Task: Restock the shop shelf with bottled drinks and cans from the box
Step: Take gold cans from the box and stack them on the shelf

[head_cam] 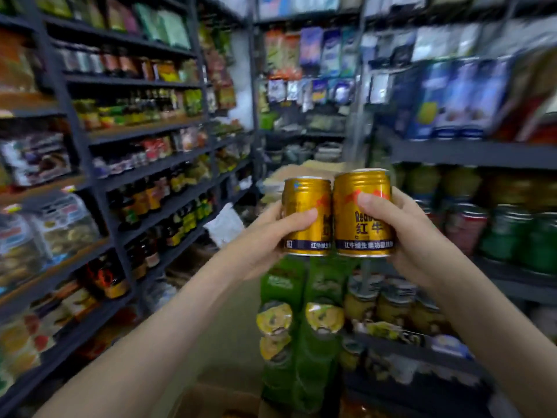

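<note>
I hold two gold drink cans upright and side by side at chest height in the shop aisle. My left hand [271,236] grips the left gold can [306,200], thumb across its front. My right hand [401,233] grips the right gold can [361,221], thumb over its red logo. The two cans touch each other. A brown cardboard box [217,402] shows at the bottom edge, below my arms. The shelf on the right [470,153] carries rows of cans and jars.
Dark metal shelves with bottles and snack packs [156,164] line the left side. Green stacked packs [301,327] stand just below the cans. Jars [391,300] fill the lower right shelf. More shelving and cardboard [301,173] close the aisle's far end. The view is motion-blurred.
</note>
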A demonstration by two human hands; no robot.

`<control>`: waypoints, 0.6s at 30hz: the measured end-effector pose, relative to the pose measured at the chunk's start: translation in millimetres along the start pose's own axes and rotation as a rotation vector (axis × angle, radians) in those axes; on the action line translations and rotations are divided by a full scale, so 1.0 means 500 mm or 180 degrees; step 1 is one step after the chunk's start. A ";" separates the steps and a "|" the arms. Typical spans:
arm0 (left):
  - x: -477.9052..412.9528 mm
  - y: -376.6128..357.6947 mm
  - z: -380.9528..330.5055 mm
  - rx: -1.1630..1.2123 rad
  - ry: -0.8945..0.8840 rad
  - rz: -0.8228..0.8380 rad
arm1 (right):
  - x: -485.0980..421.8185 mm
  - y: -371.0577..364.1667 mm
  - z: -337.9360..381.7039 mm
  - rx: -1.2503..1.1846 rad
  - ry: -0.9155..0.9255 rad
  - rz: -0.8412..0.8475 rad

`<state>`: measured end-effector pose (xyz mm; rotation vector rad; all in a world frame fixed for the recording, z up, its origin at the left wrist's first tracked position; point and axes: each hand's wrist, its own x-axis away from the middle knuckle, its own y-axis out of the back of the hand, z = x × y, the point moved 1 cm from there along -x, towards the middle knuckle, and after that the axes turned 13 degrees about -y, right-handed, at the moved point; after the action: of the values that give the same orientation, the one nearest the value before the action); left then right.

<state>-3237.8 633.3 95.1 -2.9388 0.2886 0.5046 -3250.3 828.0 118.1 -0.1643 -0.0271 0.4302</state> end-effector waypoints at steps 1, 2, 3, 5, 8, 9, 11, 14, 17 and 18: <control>-0.020 -0.065 0.001 0.0038 -0.0066 0.0088 | 0.035 0.051 0.022 0.0050 0.0103 -0.0163; -0.040 -0.132 0.003 0.0078 -0.0135 0.0161 | 0.069 0.105 0.044 0.0082 0.0200 -0.0328; -0.059 -0.199 0.007 0.0119 -0.0218 0.0252 | 0.105 0.157 0.066 0.0107 0.0276 -0.0487; -0.094 -0.333 0.012 0.0191 -0.0378 0.0456 | 0.177 0.262 0.105 0.0207 0.0371 -0.0776; -0.140 -0.514 0.016 0.0239 -0.0543 0.0721 | 0.284 0.404 0.159 0.0414 0.0507 -0.1085; -0.153 -0.567 0.017 0.0257 -0.0566 0.0824 | 0.318 0.444 0.176 0.0477 0.0531 -0.1165; -0.180 -0.665 0.015 0.0310 -0.0567 0.0998 | 0.378 0.516 0.205 0.0532 0.0539 -0.1307; -0.226 -0.791 0.009 0.0360 -0.0596 0.1236 | 0.440 0.616 0.242 0.0562 0.0582 -0.1617; -0.275 -0.899 0.002 0.0334 -0.0656 0.1542 | 0.475 0.715 0.273 0.0596 0.0635 -0.1913; -0.293 -0.932 0.003 0.0304 -0.0684 0.1632 | 0.484 0.747 0.283 0.0602 0.0658 -0.1997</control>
<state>-3274.7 1109.8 195.3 -2.6687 1.0147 0.8327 -3193.4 1285.3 194.2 -0.0078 0.1618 -0.2121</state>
